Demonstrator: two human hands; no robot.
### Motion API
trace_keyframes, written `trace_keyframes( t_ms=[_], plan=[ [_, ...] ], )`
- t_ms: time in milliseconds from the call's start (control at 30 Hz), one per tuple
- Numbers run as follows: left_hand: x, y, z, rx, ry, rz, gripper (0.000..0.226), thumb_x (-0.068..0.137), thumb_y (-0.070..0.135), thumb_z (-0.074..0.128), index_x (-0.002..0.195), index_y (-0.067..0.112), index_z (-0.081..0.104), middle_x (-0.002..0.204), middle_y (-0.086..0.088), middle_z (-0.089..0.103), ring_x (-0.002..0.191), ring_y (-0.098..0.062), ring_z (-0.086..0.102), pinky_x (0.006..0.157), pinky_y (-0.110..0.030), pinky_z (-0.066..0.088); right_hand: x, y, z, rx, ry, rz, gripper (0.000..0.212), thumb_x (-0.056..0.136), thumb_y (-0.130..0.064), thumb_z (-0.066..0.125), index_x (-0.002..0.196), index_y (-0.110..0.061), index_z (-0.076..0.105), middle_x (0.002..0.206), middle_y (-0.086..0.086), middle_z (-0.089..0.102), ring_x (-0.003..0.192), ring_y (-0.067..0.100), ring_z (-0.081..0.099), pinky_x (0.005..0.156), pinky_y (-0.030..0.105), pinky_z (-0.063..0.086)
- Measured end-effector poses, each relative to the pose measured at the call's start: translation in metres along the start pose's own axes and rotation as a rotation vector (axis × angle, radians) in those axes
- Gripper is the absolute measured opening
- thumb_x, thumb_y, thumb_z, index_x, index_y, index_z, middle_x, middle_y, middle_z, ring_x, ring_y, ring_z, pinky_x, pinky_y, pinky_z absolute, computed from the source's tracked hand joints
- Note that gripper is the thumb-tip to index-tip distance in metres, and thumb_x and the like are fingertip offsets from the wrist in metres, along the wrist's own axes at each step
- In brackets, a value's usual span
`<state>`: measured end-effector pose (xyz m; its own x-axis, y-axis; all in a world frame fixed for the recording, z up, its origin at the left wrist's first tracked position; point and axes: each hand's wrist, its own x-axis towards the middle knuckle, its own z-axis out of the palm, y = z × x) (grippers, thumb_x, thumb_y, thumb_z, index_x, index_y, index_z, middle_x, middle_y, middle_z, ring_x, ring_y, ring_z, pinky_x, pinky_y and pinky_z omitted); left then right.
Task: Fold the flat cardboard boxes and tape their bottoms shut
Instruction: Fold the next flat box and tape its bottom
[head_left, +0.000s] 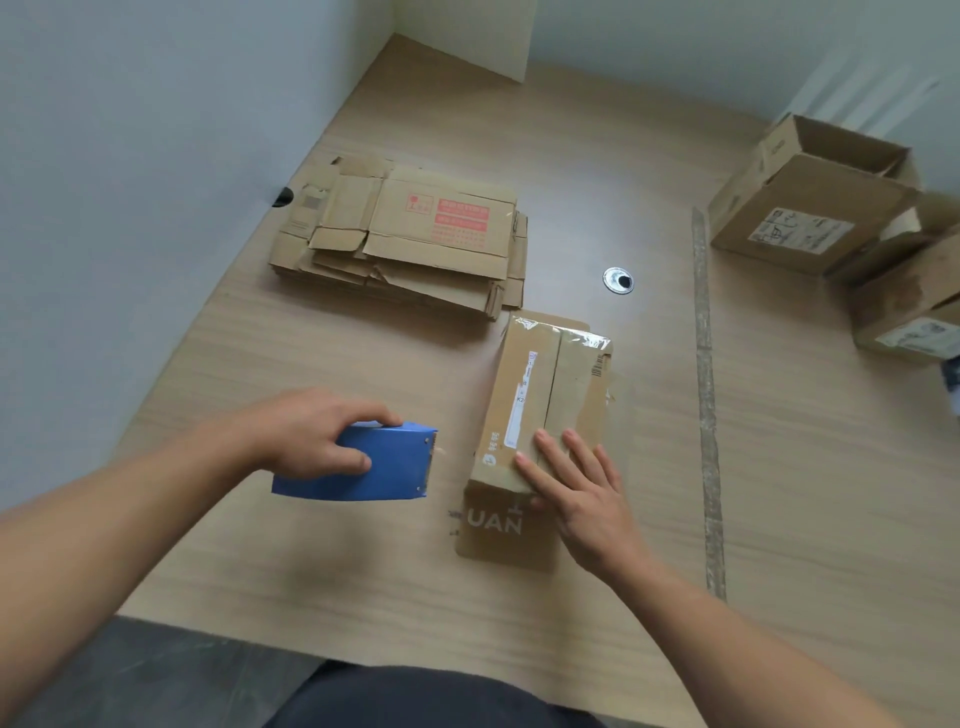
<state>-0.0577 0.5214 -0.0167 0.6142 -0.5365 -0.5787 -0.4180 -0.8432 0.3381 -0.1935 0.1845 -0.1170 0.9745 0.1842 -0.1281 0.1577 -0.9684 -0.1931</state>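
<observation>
A: how far along r they?

B: not very tbh. Few done boxes (810, 208) on the right, big stack of flats (405, 244) to go. Current box (545, 395) is mid table (363, 571), bottom up, flaps shut, worn, shiny tape at far end. Seam prob not finished.

A: hands?

B: right hand (576, 483) flat on the flaps, fingers spread. Left hand (311, 436) curled round blue tape gun (384, 473), just beside it.
</observation>
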Motion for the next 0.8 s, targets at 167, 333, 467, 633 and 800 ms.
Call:
trace_keyframes(
  t_ms=[167, 333, 467, 633, 800],
  plan=[
    [0.018, 0.009, 0.004, 0.025, 0.034, -0.011, 0.052, 0.088, 0.044, 0.058, 0.137, 0.051, 0.041, 0.127, 0.013, 0.059, 0.100, -0.014, 0.052, 0.086, -0.033, 0.047, 0.000, -0.001, -0.003, -0.001, -0.036, -0.001, 0.048, 0.102, -0.059, 0.012, 0.150, -0.056, 0.010, 0.160, -0.016, 0.025, 0.147, 0.022, 0.021, 0.117, 0.033, 0.002],
    [0.034, 0.030, 0.003, 0.094, 0.097, 0.004, 0.051, 0.087, 0.043, 0.055, 0.135, 0.051, 0.042, 0.122, 0.009, 0.062, 0.100, -0.021, 0.054, 0.085, -0.036, 0.048, 0.000, 0.001, -0.005, 0.023, -0.081, -0.007, 0.051, 0.098, -0.065, 0.017, 0.148, -0.062, 0.006, 0.162, -0.018, 0.015, 0.150, 0.020, 0.011, 0.117, 0.032, -0.005],
    [0.037, 0.041, 0.004, 0.125, 0.108, -0.002, 0.052, 0.087, 0.041, 0.054, 0.137, 0.048, 0.042, 0.118, 0.006, 0.063, 0.095, -0.021, 0.053, 0.082, -0.035, 0.045, 0.000, 0.001, -0.006, 0.066, -0.070, -0.006, 0.047, 0.092, -0.075, 0.005, 0.139, -0.073, 0.000, 0.161, -0.024, 0.003, 0.150, 0.010, -0.006, 0.116, 0.030, -0.014],
    [0.036, 0.060, 0.008, 0.170, 0.138, -0.014, 0.050, 0.088, 0.037, 0.052, 0.137, 0.045, 0.043, 0.118, 0.003, 0.063, 0.104, -0.025, 0.057, 0.076, -0.035, 0.036, 0.002, -0.008, -0.014, 0.157, -0.076, 0.049, 0.066, 0.082, -0.084, -0.004, 0.140, -0.064, 0.020, 0.158, -0.027, 0.004, 0.146, 0.000, -0.011, 0.116, 0.027, -0.016],
    [0.032, 0.076, 0.017, 0.207, 0.178, -0.083, 0.038, 0.089, 0.029, 0.050, 0.127, 0.033, 0.050, 0.107, -0.002, 0.065, 0.089, -0.029, 0.056, 0.069, -0.033, 0.036, 0.005, -0.021, -0.016, 0.252, 0.004, 0.119, 0.077, 0.082, -0.085, 0.000, 0.140, -0.053, 0.038, 0.154, -0.026, 0.016, 0.146, 0.002, 0.001, 0.118, 0.034, -0.007]
  ],
)
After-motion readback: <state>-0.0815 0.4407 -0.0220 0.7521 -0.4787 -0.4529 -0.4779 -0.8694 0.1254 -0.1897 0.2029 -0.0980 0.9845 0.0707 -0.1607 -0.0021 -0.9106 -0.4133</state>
